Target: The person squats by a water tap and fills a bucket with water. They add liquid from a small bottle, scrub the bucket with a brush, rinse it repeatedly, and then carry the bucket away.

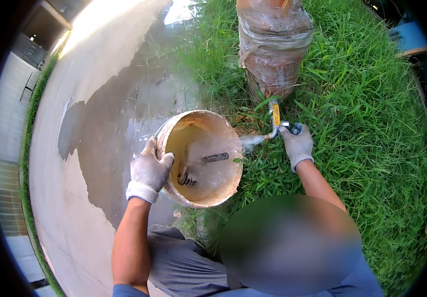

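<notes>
My left hand (pixel 150 169), in a pale work glove, grips the left rim of a dirty round bucket (pixel 238 183), thumb over the edge. The bucket tips so that its mouth faces me. Inside are cloudy liquid, a short dark bar (pixel 215 158) and a dark lump (pixel 187 179) low on the left. Water (pixel 251 142) sprays from a metal tap (pixel 274 129) with a yellow part towards the bucket's right side. My gloved right hand (pixel 298 145) closes at the tap's right end, where a bit of blue shows between the fingers; its grip is partly hidden.
A thick post (pixel 275 49) wrapped in plastic film stands behind the tap. Tall grass (pixel 357 114) covers the right side. Wet concrete (pixel 104 143) lies to the left, with a narrow grass strip (pixel 31 128) beyond. A blue object (pixel 409 37) sits at the far right.
</notes>
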The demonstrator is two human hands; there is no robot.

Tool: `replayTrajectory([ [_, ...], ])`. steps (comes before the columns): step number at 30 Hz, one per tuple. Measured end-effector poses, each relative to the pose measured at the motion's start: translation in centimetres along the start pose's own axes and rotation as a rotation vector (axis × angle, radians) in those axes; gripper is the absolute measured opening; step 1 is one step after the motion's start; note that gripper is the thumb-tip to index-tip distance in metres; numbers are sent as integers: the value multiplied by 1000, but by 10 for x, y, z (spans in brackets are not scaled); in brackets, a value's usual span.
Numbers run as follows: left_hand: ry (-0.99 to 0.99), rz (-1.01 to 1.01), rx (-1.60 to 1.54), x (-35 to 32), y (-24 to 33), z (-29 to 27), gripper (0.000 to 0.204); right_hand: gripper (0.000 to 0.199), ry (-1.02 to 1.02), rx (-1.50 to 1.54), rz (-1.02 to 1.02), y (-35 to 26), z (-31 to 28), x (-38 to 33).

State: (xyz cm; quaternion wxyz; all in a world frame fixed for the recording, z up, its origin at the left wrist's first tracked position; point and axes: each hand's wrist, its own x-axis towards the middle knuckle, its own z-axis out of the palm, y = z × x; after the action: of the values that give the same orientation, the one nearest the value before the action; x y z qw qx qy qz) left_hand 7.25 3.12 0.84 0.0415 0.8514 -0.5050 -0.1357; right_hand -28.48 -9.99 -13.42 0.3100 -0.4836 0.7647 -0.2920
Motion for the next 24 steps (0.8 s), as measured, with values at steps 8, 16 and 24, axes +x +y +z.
replayTrajectory([
  [8,-28,-4,-31,1,9,-2,73,48,-697,920,585,34,50,24],
  [16,-61,-52,-57,-4,7,-8,74,70,-274,-232,-42,18,25,15],
  [24,-142,-85,39,-8,28,-22,84,50,-297,-9,49,32,10,27],
])
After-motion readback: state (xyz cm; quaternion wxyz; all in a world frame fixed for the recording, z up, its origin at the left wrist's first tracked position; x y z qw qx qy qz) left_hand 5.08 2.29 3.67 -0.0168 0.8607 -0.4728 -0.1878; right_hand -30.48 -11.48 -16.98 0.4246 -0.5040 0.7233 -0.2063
